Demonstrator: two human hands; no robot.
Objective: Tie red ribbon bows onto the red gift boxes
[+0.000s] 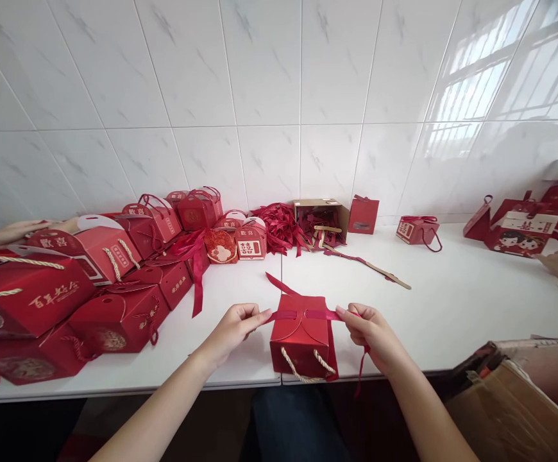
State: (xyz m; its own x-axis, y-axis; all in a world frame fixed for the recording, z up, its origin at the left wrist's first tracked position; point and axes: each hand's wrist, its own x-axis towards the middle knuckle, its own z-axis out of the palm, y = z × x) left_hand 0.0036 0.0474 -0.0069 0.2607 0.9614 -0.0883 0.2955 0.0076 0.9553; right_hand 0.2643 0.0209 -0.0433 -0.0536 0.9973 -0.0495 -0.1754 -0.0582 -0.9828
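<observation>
A red gift box (pixel 301 353) with a gold-and-white rope handle stands at the table's front edge, between my hands. A dark red ribbon (pixel 324 314) runs through slots in its top. My left hand (pixel 240 324) pinches the ribbon at the box's left side, and one tail lies behind the box. On the right side my right hand (pixel 368 330) is closed on the ribbon too, with a loose end hanging below the fingers. The ribbon looks taut across the lid.
Red boxes (pixel 125 321) are piled on the left. A ribbon heap (pixel 279 224) and an open carton (pixel 344 221) stand by the wall. Other people's hands show at far left and right. A cardboard box (pixel 514 410) is at lower right.
</observation>
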